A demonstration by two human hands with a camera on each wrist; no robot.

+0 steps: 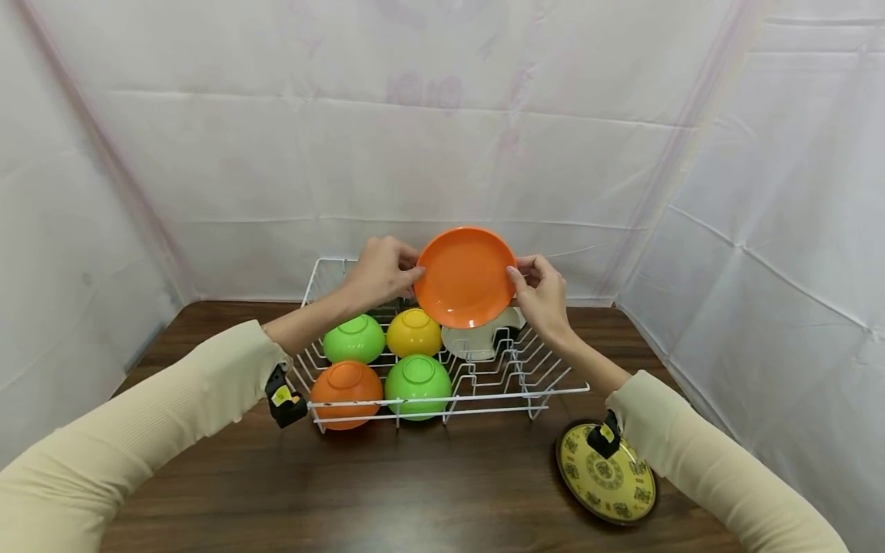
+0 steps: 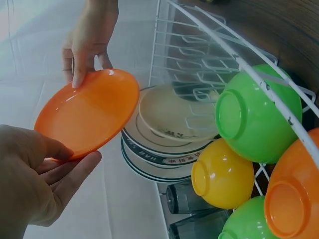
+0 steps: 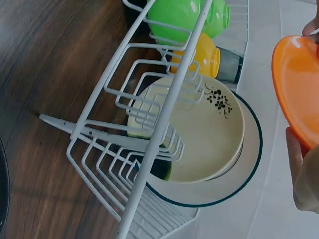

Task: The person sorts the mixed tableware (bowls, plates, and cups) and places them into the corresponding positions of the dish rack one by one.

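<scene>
Both arms reached forward over the tabletop, forearms angled inward so the hands met above the white wire dish rack. The left hand held the left rim of the orange plate, thumb on the near face and fingers curled behind; its grip was closed on the plate. The right hand pinched the opposite rim, thumb in front and fingers behind, likewise grasping the plate.

The plate was lifted clear above the rear middle of the rack, standing nearly on edge, its hollow face turned toward the person and tipped slightly upward. Being round, it had no long axis; its flat plane ran left to right between the hands.

The rack held five upturned bowls on its left side: a green bowl and a yellow bowl behind, an orange bowl and another green bowl in front. Right of them, just under the plate, leaned a cream bowl with a dark floral mark against green-rimmed white plates. Dark glass tumblers lay behind the bowls.

On the tabletop near the right forearm lay a yellow patterned plate with a dark rim.
</scene>
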